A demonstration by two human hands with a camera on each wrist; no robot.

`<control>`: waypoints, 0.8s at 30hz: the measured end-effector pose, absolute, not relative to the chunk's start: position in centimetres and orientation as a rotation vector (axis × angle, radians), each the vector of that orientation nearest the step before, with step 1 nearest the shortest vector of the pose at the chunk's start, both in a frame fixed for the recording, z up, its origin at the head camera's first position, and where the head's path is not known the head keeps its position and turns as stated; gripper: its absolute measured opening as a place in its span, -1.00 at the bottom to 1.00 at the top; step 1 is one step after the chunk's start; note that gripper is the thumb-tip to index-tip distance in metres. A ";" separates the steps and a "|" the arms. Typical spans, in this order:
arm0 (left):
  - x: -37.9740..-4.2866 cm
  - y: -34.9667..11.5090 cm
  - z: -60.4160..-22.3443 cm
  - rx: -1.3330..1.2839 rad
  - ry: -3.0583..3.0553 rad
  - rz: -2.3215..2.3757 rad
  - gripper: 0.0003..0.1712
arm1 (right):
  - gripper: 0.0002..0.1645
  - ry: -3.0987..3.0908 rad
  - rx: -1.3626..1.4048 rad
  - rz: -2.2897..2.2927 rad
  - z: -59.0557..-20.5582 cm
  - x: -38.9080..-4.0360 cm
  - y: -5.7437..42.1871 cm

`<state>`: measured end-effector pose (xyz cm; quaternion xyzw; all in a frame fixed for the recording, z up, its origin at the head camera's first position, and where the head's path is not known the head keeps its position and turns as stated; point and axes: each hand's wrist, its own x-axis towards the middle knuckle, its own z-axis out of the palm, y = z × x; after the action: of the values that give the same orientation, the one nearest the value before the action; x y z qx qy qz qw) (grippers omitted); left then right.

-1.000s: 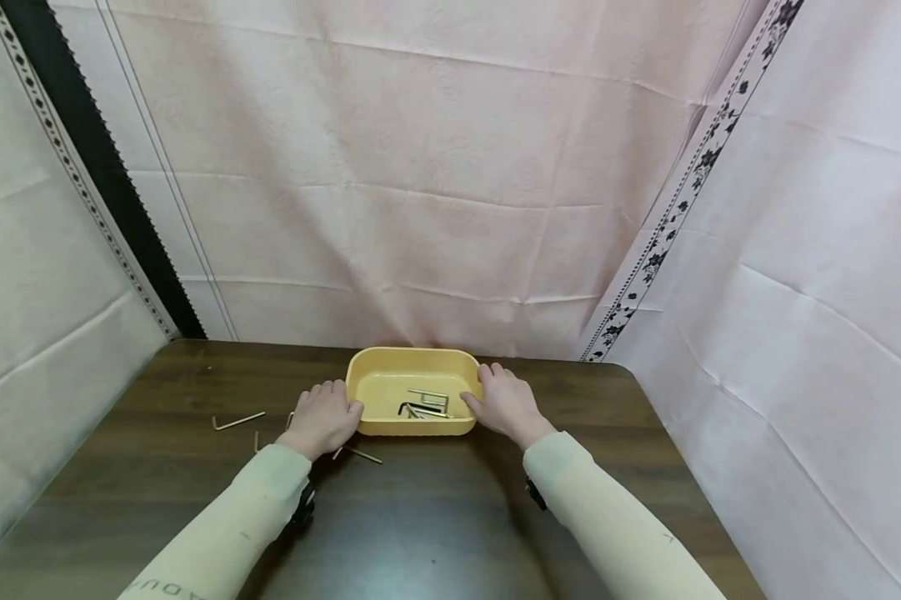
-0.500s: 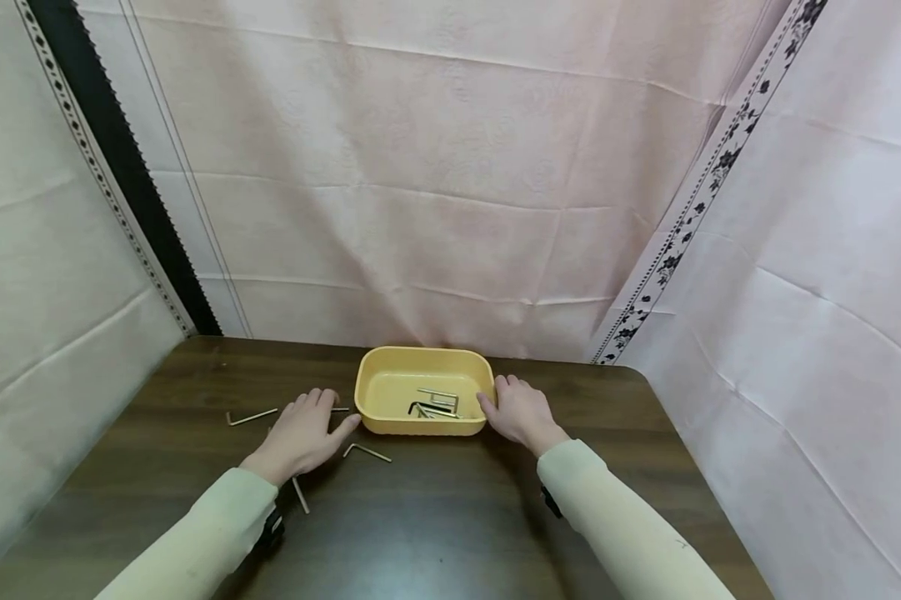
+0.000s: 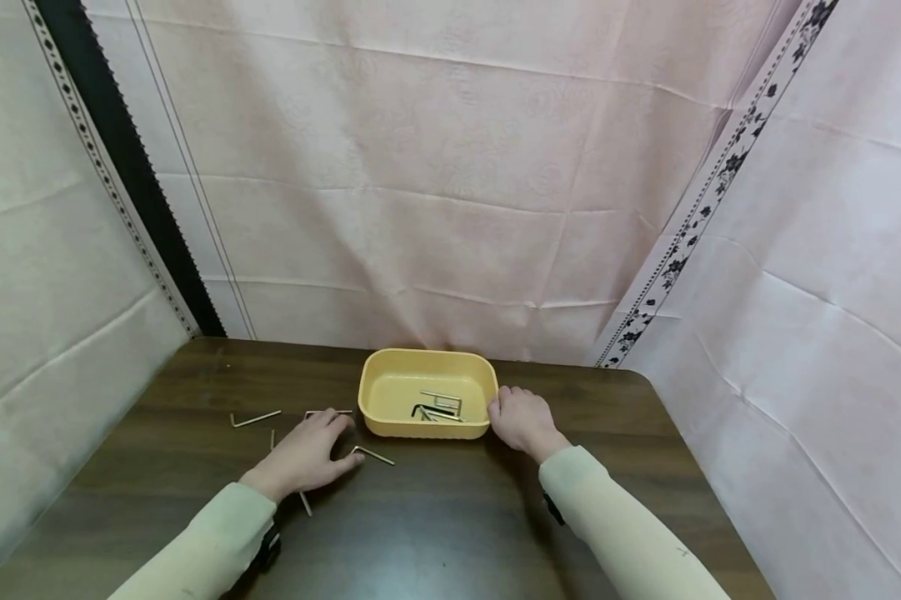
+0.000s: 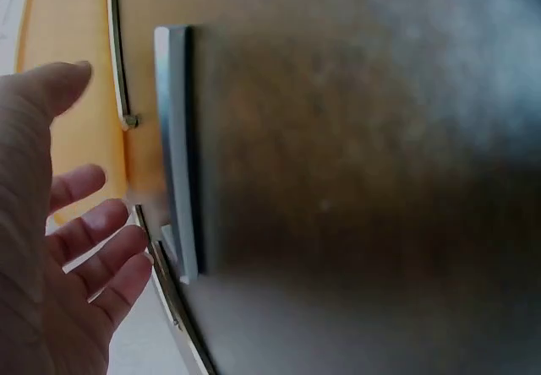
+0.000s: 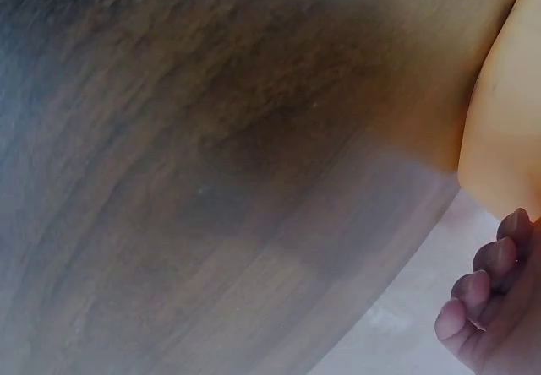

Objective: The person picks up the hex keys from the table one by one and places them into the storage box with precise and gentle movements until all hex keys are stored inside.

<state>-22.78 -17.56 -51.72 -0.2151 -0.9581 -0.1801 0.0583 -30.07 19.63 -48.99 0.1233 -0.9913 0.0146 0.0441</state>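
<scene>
Tray (image 3: 397, 385) stands near the table's (image 3: 435, 525) back edge, midway between the corners, with several keys (image 3: 440, 407) inside; others lie loose toward the left edge. Your right hand (image 3: 523, 421) grips the tray's right end, fingers curled. Your left hand (image 3: 303, 454) holds nothing, its fingers relaxed and parted, thumb just beside one loose key (image 3: 376, 457). Recommended: pinch that key squarely by its long arm between thumb and forefinger, since thin stock lying flat will probably skid. Mind the second key (image 3: 306, 504) by your left wrist; a low forearm could sweep it.
</scene>
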 end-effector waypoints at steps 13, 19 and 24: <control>-23.0 -16.7 -52.0 -0.786 -2.880 -0.510 -0.69 | -0.55 -3.016 0.395 0.009 -48.9 -29.8 19.5; -22.8 -16.5 -51.9 -0.824 -2.885 -0.530 -0.80 | -0.61 -2.985 0.407 -0.003 -49.0 -29.8 19.5; -22.7 -16.3 -51.8 -0.853 -2.868 -0.513 -0.86 | -0.67 -2.969 0.401 0.000 -49.0 -29.9 19.6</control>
<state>-22.66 -16.26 -51.78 -0.2806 -0.9434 -0.1687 0.0527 -29.93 19.57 -49.02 0.1336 -0.9884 0.0000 0.0728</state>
